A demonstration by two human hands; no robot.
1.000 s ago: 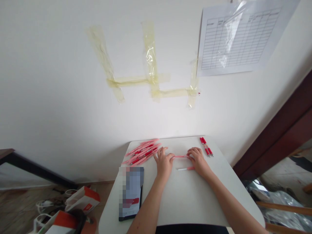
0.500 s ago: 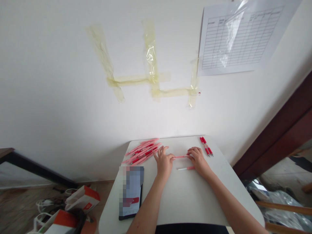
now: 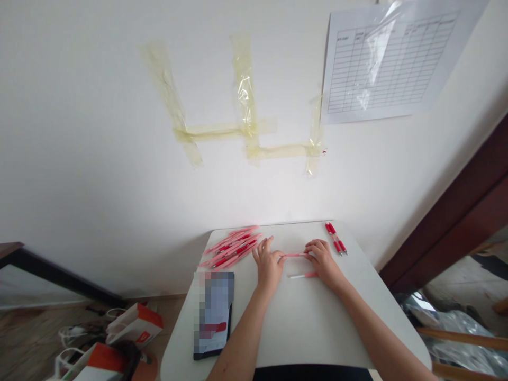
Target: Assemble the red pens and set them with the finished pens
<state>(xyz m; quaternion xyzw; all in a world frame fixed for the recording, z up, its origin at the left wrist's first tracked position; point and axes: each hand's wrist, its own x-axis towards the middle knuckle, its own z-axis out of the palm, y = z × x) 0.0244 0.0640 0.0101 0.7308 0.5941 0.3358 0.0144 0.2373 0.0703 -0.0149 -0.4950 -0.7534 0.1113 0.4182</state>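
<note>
Between my two hands a pink pen (image 3: 293, 255) lies level just over the white table (image 3: 309, 328). My left hand (image 3: 271, 264) pinches its left end between thumb and finger, the other fingers raised. The right end sits in the closed fingertips of my right hand (image 3: 320, 259). Below it, a pink and white pen part (image 3: 301, 275) rests on the table, its right end partly hidden by my right hand. Left of my left hand lies a pile of pink and red pens (image 3: 232, 247). Two red pens (image 3: 336, 238) lie side by side beyond my right hand.
A phone (image 3: 214, 315), partly blurred out, lies at the table's left side. Behind the table rises a white wall with yellowish tape (image 3: 246, 95) and a printed sheet (image 3: 391, 63). Paper bags (image 3: 135, 325) stand on the floor at left; a wooden chair (image 3: 460, 338) is at right.
My left hand has shifted very slightly to the right along the pen. My right hand and the other pens look the same.
</note>
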